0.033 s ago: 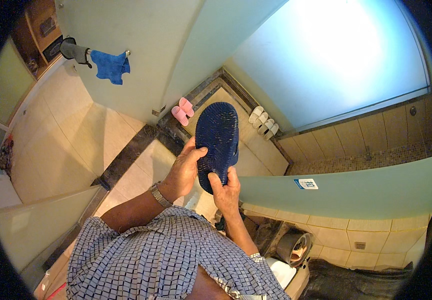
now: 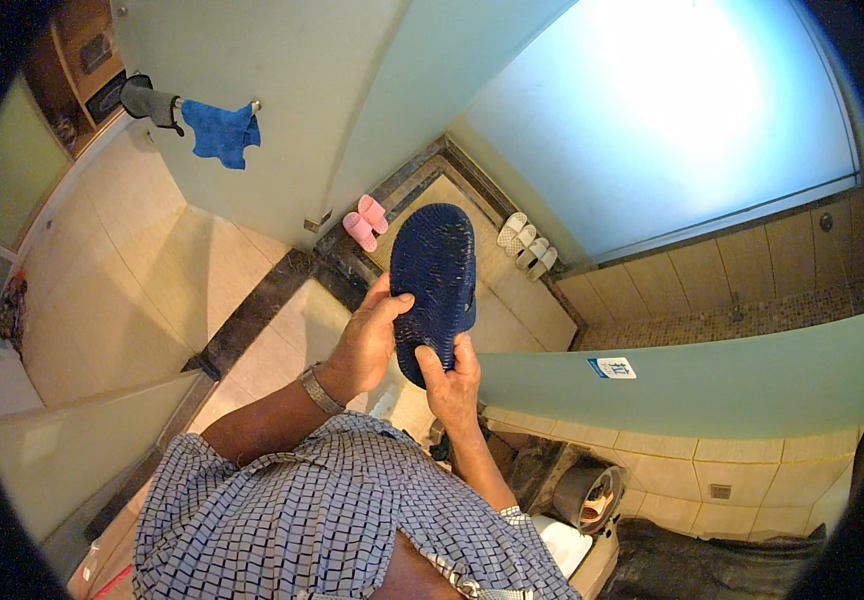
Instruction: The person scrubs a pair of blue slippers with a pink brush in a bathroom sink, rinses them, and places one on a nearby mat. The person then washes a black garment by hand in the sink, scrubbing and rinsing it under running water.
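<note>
Both my hands hold a dark navy slipper [image 2: 434,265] up in front of me, its ridged sole turned toward me and its rounded toe end pointing away. My left hand [image 2: 367,340], with a metal watch on the wrist, grips the slipper's left edge, thumb pressed on the sole. Lower down, my right hand [image 2: 452,385] pinches the narrower heel end, its thumb on the sole. Part of the slipper's strap shows at its right edge; the rest of the upper is hidden behind the sole.
Pink slippers [image 2: 365,223] and several whitish slippers [image 2: 527,246] rest on the floor beyond. A blue cloth [image 2: 220,134] hangs on a glass panel's bar at the upper left. Another glass panel [image 2: 712,370] stands to the right. A round dark bin [image 2: 589,494] is at the lower right.
</note>
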Available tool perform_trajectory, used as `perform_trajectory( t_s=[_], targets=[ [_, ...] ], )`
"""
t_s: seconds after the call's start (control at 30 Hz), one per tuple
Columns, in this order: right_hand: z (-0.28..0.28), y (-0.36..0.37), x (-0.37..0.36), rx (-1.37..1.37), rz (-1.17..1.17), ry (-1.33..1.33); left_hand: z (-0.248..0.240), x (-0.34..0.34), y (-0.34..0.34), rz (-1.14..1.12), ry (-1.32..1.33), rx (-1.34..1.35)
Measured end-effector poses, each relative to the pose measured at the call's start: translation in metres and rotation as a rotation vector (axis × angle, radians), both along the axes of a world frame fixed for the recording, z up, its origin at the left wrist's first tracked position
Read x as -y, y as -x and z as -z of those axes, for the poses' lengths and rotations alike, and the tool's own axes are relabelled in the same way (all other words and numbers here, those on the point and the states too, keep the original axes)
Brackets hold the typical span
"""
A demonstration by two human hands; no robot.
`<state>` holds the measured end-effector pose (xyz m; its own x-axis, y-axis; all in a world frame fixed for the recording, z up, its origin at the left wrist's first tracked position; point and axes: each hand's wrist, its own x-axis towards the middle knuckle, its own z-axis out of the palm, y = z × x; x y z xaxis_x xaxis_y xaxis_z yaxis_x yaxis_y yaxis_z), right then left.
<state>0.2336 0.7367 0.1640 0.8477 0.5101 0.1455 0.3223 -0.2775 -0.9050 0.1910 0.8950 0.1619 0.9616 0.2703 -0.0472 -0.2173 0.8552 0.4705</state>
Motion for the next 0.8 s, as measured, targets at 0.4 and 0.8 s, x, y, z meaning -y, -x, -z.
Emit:
perform_trajectory(
  t_s=[0.4,0.8],
  targets=[
    [0.003,0.001,0.006,0.183,-0.045,0.075,-0.006,0.005,0.009,-0.005,-0.057,-0.008],
    [0.0,0.01,-0.002,0.11,-0.019,0.011,0.005,0.001,0.014,-0.006,0.126,0.026]
  ],
)
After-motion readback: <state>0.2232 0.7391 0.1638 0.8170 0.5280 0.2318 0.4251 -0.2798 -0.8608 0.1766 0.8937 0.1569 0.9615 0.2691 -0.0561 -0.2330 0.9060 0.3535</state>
